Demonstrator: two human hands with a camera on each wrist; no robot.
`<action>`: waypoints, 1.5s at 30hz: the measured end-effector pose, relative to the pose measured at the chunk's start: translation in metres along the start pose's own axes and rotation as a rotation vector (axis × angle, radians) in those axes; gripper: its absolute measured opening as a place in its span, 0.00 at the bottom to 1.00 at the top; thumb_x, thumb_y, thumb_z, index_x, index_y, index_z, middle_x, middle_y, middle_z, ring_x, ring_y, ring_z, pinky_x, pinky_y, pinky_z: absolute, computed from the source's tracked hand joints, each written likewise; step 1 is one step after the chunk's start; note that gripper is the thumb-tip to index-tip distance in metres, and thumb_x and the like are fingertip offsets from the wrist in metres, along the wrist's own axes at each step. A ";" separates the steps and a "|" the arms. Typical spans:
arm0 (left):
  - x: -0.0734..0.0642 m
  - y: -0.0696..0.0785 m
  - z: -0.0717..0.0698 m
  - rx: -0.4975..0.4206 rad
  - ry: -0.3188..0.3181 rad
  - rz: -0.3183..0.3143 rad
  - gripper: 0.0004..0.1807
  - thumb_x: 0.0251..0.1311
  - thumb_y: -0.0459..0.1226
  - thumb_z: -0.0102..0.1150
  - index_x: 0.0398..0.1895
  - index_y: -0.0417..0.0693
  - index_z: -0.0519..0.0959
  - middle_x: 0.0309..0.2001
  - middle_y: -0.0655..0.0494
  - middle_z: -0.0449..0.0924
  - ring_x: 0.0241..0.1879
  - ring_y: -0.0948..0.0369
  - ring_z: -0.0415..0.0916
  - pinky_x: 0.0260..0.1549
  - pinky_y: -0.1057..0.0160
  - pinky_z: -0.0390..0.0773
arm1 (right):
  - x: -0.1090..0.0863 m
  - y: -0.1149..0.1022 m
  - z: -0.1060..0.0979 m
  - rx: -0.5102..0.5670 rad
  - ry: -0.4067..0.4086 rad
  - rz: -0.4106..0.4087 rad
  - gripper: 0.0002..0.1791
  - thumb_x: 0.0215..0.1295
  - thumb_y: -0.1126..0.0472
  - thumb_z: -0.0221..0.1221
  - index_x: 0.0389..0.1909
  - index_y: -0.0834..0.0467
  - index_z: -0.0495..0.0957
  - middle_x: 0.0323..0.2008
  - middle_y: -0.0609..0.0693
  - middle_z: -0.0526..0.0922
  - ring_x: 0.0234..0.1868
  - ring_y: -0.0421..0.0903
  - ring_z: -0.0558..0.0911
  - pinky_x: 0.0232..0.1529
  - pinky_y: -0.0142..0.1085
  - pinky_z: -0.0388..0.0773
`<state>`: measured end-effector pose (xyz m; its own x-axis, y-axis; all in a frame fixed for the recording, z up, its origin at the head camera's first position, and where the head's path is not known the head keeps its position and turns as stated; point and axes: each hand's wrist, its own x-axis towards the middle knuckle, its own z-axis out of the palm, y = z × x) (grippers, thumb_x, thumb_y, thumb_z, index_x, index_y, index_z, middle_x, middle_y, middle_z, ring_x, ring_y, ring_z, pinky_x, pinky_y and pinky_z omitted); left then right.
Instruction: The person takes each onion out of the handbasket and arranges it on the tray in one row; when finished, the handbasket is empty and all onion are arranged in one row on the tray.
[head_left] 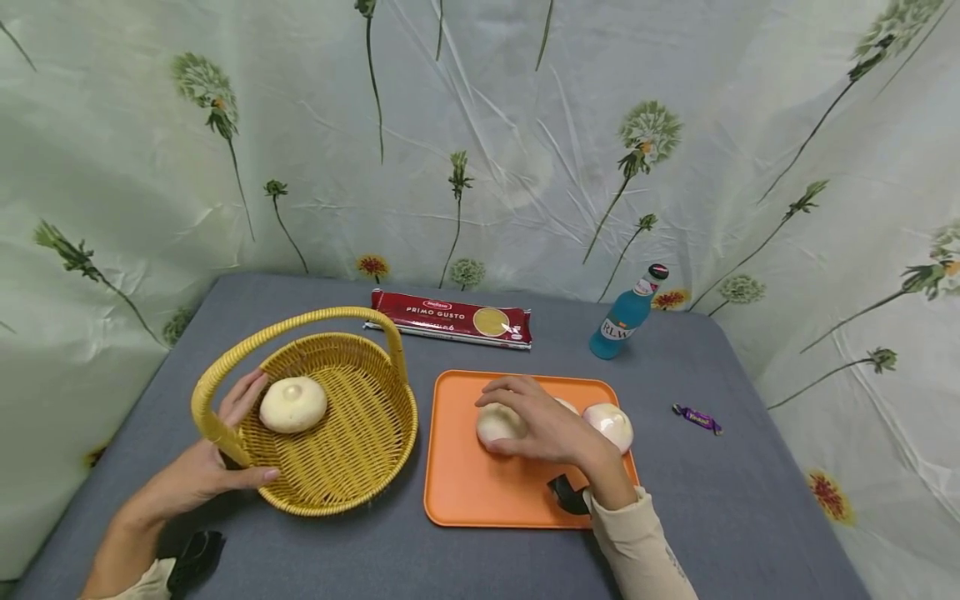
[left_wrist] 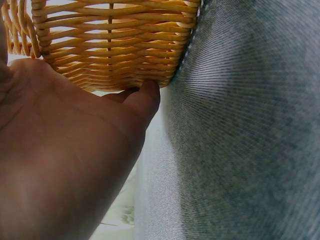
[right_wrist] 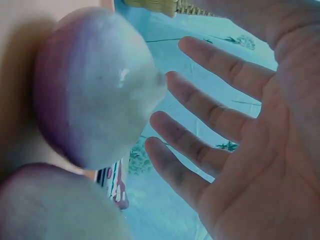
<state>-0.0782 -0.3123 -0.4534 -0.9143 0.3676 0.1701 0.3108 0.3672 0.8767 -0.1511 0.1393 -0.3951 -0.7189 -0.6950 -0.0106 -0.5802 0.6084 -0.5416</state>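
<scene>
My left hand (head_left: 198, 479) holds the left side of a yellow wicker basket (head_left: 408, 417), thumb toward the front rim and fingers behind the handle. The left wrist view shows it against the woven wall (left_wrist: 120, 55). A pale turnip (head_left: 293, 405) with a small nub on top lies inside, at the basket's left. Over an orange tray (head_left: 465, 500), my right hand (head_left: 536, 421) hovers with fingers spread above another turnip (head_left: 498, 425). In the right wrist view this turnip (right_wrist: 100, 90) is white and purple, and the fingers are not wrapped round it.
Another turnip (head_left: 609, 427) sits at the tray's right edge, and one more is partly hidden behind my right hand. Behind stand a red spaghetti packet (head_left: 450, 319) and a blue bottle (head_left: 626, 317). A purple-wrapped candy (head_left: 697, 419) lies on the right.
</scene>
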 end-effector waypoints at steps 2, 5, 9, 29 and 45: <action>-0.001 -0.001 0.000 0.005 0.001 0.004 0.67 0.46 0.22 0.71 0.82 0.51 0.35 0.81 0.51 0.22 0.74 0.78 0.25 0.57 0.86 0.41 | 0.001 -0.003 0.000 0.003 0.000 -0.016 0.26 0.63 0.50 0.68 0.61 0.51 0.78 0.63 0.45 0.73 0.67 0.47 0.67 0.61 0.49 0.72; -0.001 -0.001 0.000 0.001 0.000 0.006 0.67 0.46 0.22 0.71 0.82 0.51 0.35 0.81 0.52 0.22 0.74 0.78 0.25 0.57 0.86 0.41 | 0.004 -0.008 0.000 0.004 -0.008 -0.040 0.26 0.64 0.51 0.67 0.62 0.52 0.77 0.64 0.46 0.73 0.68 0.47 0.67 0.63 0.49 0.70; -0.001 -0.001 0.000 0.002 0.001 0.008 0.67 0.46 0.22 0.71 0.82 0.51 0.35 0.81 0.52 0.22 0.74 0.77 0.25 0.57 0.86 0.41 | 0.009 -0.015 0.000 -0.011 -0.015 -0.069 0.25 0.64 0.51 0.67 0.61 0.52 0.77 0.64 0.47 0.74 0.68 0.47 0.67 0.65 0.48 0.69; -0.001 0.000 0.000 -0.006 -0.006 0.011 0.67 0.48 0.22 0.70 0.82 0.51 0.34 0.80 0.48 0.21 0.74 0.78 0.25 0.57 0.86 0.44 | 0.040 -0.050 -0.003 -0.116 -0.077 -0.205 0.24 0.67 0.50 0.65 0.62 0.51 0.76 0.64 0.46 0.72 0.65 0.45 0.68 0.63 0.41 0.70; 0.000 -0.001 0.000 -0.025 0.003 -0.002 0.67 0.47 0.22 0.71 0.82 0.52 0.34 0.81 0.51 0.22 0.73 0.79 0.25 0.56 0.86 0.44 | 0.064 -0.073 0.002 -0.104 -0.165 -0.297 0.25 0.70 0.51 0.62 0.65 0.53 0.75 0.66 0.48 0.73 0.67 0.45 0.70 0.69 0.36 0.63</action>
<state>-0.0785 -0.3128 -0.4540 -0.9157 0.3643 0.1696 0.3022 0.3461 0.8882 -0.1540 0.0490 -0.3579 -0.4466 -0.8947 -0.0056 -0.7964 0.4004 -0.4532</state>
